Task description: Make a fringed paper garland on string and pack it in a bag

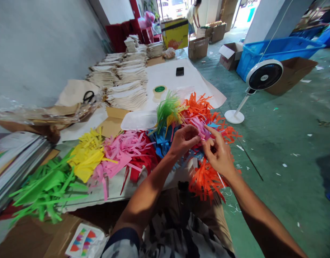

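Note:
At the right end of the table, my left hand [185,139] and my right hand [218,149] meet with fingertips closed on a pink paper tassel [199,126]. Orange tassels [198,107] lie behind it, and another orange tassel [206,182] hangs below my right hand. Left of my fingers are a green tassel [166,109] and blue fringed paper [163,139]. Farther left, fringed paper lies in bunches: red [146,161], pink [124,148], yellow [88,154] and green [46,190]. My fingers partly cover the pinched end.
A clear plastic tray [139,121], a tape roll [159,91] and a phone [180,71] rest on the table. Stacks of pale sheets [127,79] stand along the wall, near black scissors [89,96]. A fan [264,77] stands right. A person [193,16] bends over boxes.

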Demonstrator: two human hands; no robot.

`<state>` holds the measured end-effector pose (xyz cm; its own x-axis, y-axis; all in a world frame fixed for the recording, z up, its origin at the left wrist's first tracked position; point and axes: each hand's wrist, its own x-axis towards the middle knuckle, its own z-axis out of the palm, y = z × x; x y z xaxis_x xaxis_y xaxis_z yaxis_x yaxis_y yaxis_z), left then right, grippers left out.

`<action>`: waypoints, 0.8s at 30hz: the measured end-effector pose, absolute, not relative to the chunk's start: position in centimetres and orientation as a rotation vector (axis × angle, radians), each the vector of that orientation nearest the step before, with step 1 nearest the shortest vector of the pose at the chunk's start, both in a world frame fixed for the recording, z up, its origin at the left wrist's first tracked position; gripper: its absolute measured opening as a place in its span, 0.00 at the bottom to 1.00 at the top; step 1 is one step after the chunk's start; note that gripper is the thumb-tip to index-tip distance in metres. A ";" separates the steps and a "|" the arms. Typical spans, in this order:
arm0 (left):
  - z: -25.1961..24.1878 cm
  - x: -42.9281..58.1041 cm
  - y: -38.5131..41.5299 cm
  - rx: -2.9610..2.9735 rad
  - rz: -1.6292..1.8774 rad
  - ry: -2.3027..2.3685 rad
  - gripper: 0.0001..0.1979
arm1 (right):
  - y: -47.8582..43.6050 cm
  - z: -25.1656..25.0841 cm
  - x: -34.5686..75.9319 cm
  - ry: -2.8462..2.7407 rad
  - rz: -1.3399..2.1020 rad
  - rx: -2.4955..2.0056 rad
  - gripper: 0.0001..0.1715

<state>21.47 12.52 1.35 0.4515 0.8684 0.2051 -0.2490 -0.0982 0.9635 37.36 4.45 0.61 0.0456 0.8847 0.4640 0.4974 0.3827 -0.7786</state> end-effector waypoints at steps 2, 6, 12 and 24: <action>1.5 21.4 12.4 1.316 0.998 0.573 0.19 | 4.5 0.5 37.4 -1.593 0.454 -1.259 0.31; 1.5 21.5 12.4 1.298 1.021 0.594 0.19 | 4.5 0.3 37.5 -1.569 0.475 -1.248 0.31; 1.3 22.2 12.8 1.352 1.108 0.619 0.21 | 4.3 0.2 37.8 -1.588 0.461 -1.224 0.30; 0.6 22.0 12.6 1.336 0.949 0.593 0.18 | 4.8 -0.1 37.9 -1.532 0.404 -1.252 0.27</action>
<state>22.00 12.64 0.60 0.5171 0.8421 0.1535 -0.2308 -0.0355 0.9724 37.92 4.80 -0.11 0.1174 0.8543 0.5063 0.4941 0.3920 -0.7760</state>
